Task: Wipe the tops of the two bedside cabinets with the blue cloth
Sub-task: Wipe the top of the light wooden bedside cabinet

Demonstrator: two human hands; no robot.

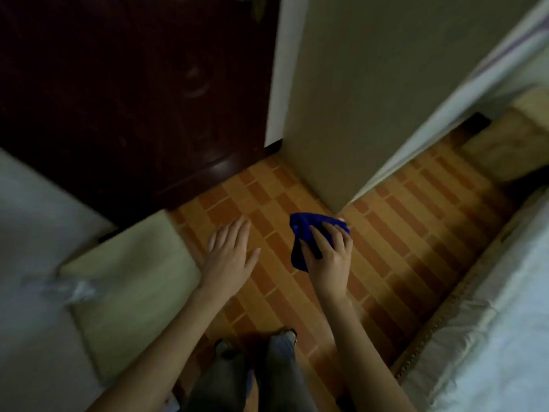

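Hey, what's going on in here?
A person stands on the orange tiled floor, looking down at their bare hands. The right grip holds a bunched blue cloth in the air above the tiles. The left grip is open, fingers spread, holding nothing, near the edge of a pale flat surface. The cloth touches no surface at this moment, so no wiping is under way. The picture is blurred.
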